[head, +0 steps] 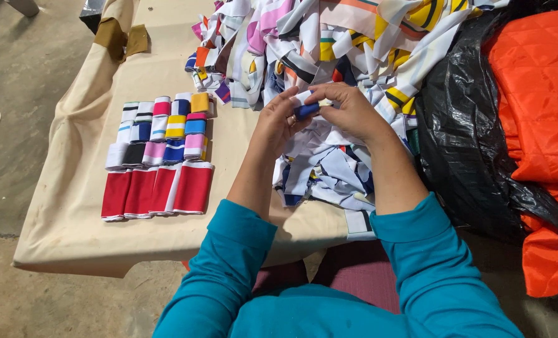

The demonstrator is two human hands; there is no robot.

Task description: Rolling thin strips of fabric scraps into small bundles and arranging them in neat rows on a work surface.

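My left hand (277,121) and my right hand (349,110) meet over the table, both pinching a small blue and white fabric strip (306,109) between fingertips. Directly under the hands lies a heap of white, blue and grey fabric pieces (329,172). A larger pile of multicoloured striped strips (329,40) spreads across the far side of the table. To the left of my left hand, folded strips are laid out in neat rows (163,131), with several red and white ones (157,191) in the nearest row.
The table has a beige cloth cover (60,219) whose near edge overhangs a concrete floor (16,69). A black plastic bag (466,144) and quilted orange fabric (538,94) lie at the right. Brown cloth scraps (121,37) sit at the far left corner.
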